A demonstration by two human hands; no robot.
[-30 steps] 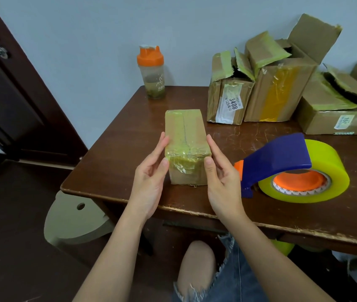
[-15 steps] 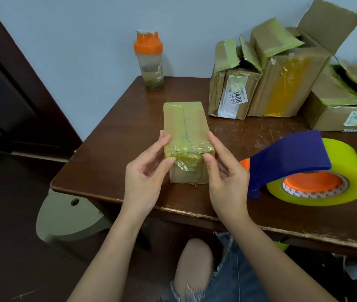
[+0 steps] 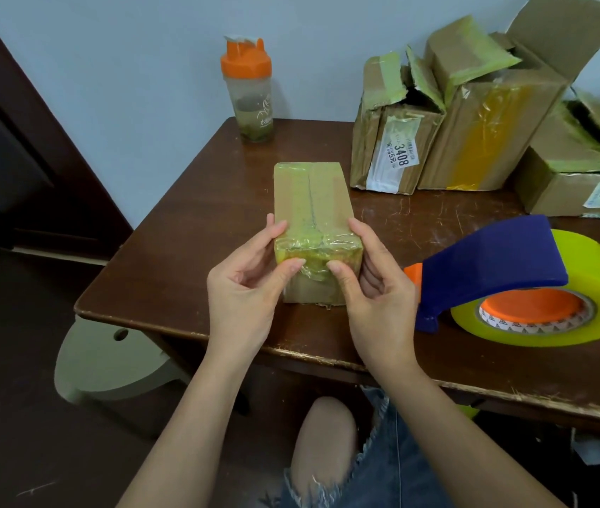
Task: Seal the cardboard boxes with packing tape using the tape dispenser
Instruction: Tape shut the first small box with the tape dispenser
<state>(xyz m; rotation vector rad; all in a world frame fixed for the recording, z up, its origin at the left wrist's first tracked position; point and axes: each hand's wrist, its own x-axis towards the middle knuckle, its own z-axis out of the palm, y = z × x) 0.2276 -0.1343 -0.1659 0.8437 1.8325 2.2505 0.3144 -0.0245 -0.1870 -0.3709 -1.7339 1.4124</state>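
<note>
From the head view, my left hand (image 3: 245, 287) and right hand (image 3: 375, 298) both gripped the small taped brown cardboard box (image 3: 313, 214) near the desk's (image 3: 181, 251) front edge, thumbs pressing its near face; the blue-handled dispenser with yellow tape (image 3: 533, 284) lay just right.

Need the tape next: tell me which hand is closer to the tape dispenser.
Right. The right hand holds the small box just beside the tape dispenser; the left hand is on the box's far side.

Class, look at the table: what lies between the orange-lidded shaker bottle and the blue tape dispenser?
In the head view, the small taped cardboard box lies between the bottle and dispenser.
</note>
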